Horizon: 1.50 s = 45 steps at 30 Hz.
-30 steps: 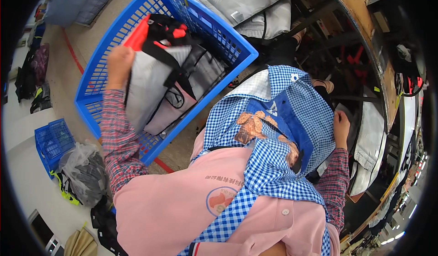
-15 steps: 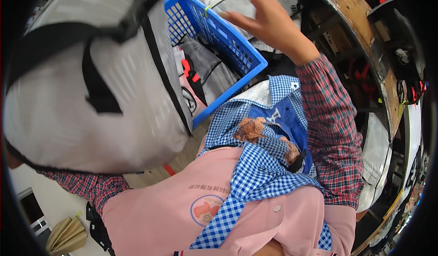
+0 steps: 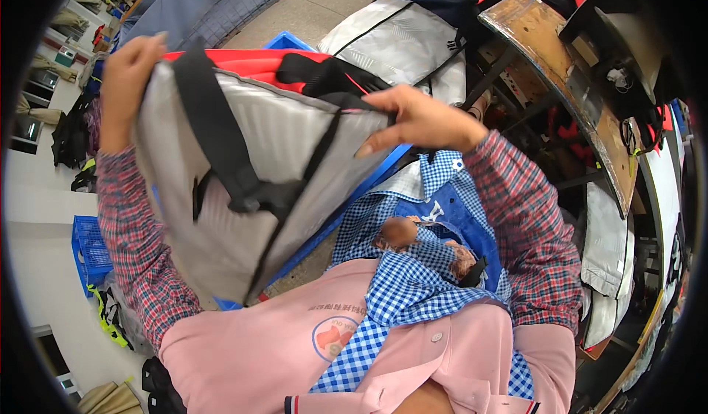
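A grey bag (image 3: 251, 141) with wide black webbing straps hangs tilted in front of my chest, a red panel (image 3: 251, 61) showing along its upper edge. My left hand (image 3: 131, 82) is closed on its upper left corner. At the upper right corner, the thumb and fingers of my right hand (image 3: 420, 119) pinch the bag's edge. A black strap (image 3: 210, 119) runs down the grey face towards a dark buckle (image 3: 258, 199). Behind and under the bag, parts of a blue plastic crate (image 3: 291, 42) show; its contents are hidden by the bag.
Another grey bag (image 3: 394, 42) lies beyond the crate. To the right stands a rack with worn wooden boards (image 3: 531, 30) and grey bags (image 3: 605, 259). A second blue crate (image 3: 90, 248) is at the far left. Blue fabric (image 3: 203, 8) covers a wire cage at the back.
The grey bag has turned, bringing its red panel into view and covering the crate's inside. My left hand has risen from the lower left; my right hand has come down onto the bag's edge.
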Each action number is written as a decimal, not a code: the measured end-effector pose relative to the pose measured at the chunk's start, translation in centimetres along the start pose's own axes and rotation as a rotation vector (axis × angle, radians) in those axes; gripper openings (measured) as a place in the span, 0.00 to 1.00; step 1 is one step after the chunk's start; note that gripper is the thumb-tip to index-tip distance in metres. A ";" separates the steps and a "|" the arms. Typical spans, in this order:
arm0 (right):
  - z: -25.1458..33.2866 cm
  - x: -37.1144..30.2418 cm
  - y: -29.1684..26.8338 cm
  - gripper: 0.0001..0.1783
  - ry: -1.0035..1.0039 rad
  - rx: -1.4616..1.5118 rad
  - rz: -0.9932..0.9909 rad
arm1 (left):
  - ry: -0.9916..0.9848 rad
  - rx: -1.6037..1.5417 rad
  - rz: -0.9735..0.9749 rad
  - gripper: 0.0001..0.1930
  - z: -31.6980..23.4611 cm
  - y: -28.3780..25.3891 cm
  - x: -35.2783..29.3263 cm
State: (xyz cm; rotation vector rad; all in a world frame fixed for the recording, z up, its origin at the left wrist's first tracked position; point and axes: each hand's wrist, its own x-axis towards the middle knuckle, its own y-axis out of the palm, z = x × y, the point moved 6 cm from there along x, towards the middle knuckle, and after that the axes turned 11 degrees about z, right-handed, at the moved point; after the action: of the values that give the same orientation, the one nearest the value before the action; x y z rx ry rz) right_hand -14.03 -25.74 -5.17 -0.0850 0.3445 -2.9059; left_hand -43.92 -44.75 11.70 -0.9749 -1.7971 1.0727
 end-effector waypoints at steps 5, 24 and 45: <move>-1.9 1.8 3.3 0.23 -0.083 -0.177 -0.149 | -0.002 -0.372 0.278 0.16 -4.9 9.6 0.2; 9.6 6.9 7.3 0.18 -0.120 -0.496 -0.188 | -0.187 -0.054 -0.542 0.12 -8.5 10.2 -11.4; 8.1 -17.6 -0.9 0.23 -0.186 0.025 -0.793 | 0.817 -0.439 -0.043 0.18 -37.5 7.2 6.2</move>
State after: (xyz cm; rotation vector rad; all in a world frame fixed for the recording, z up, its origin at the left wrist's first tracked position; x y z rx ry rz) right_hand 3.58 -22.91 2.30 -0.6123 0.2859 -3.6297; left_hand -10.85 -25.82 18.27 -1.3707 -1.3503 0.1612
